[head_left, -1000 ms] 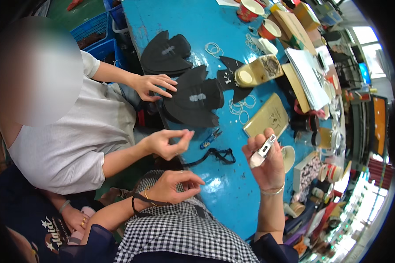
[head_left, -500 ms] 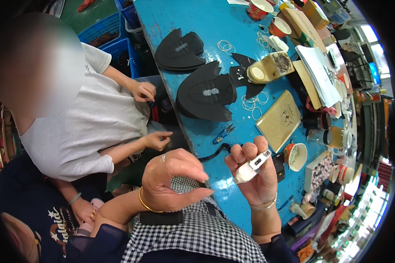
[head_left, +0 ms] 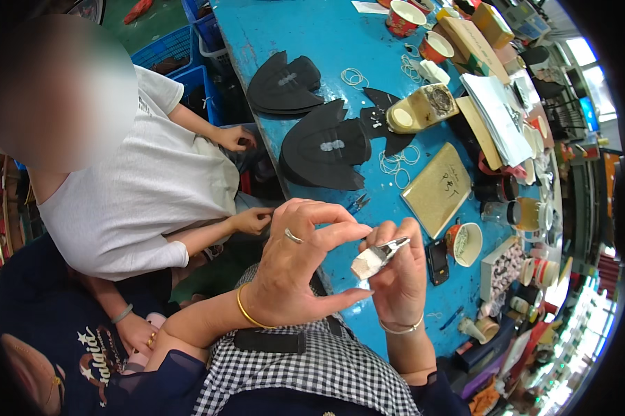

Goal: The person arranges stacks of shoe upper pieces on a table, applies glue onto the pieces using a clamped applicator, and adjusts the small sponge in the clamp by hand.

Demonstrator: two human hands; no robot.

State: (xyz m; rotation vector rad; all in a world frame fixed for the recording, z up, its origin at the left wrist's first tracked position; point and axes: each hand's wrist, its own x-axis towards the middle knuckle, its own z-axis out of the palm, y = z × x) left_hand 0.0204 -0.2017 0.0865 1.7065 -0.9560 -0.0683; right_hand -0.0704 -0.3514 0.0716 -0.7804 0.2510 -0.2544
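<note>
My right hand (head_left: 404, 274) pinches a small white piece with a silver metal tip (head_left: 372, 262), held up above the blue table. I cannot make out its exact kind. My left hand (head_left: 300, 260) curves around the piece's left side, thumb and forefinger spread apart, with nothing gripped between them. The forefinger's tip comes close to the piece and the right fingers; contact is unclear. Behind my hands, a pair of small snips (head_left: 358, 202) lies partly hidden. Stacks of black cut pieces (head_left: 326, 147) rest farther back on the table.
At left sits a co-worker in a grey shirt (head_left: 139, 180), another in navy (head_left: 56, 333). The blue table (head_left: 340, 41) carries a glue container (head_left: 423, 111), looped white cords (head_left: 399, 163), a tan board (head_left: 437, 191), a bowl (head_left: 468, 244) and a dark phone-like device (head_left: 437, 262).
My left hand has moved right and up, bringing its fingers around the white piece. My right hand has shifted slightly left and turned the piece, so its metal tip now points right.
</note>
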